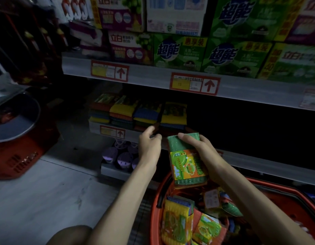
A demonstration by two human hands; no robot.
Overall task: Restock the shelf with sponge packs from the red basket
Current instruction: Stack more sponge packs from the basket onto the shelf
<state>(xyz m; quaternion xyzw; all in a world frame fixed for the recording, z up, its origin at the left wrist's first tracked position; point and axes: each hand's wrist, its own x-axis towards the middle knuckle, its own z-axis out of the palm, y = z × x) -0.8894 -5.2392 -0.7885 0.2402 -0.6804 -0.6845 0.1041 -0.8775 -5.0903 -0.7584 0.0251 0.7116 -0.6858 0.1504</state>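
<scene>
My right hand grips a green sponge pack with an orange and green label, held above the red basket at the lower right. Several more sponge packs lie inside the basket. My left hand hovers just left of the held pack, fingers loosely curled and holding nothing, in front of the shelf edge. On the dim lower shelf stand stacks of colourful sponge packs; the shelf to their right is dark.
Green and purple detergent boxes fill the upper shelf, which carries red price tags. Purple round items sit on the bottom shelf. A second red basket with a metal pan stands on the grey floor at left.
</scene>
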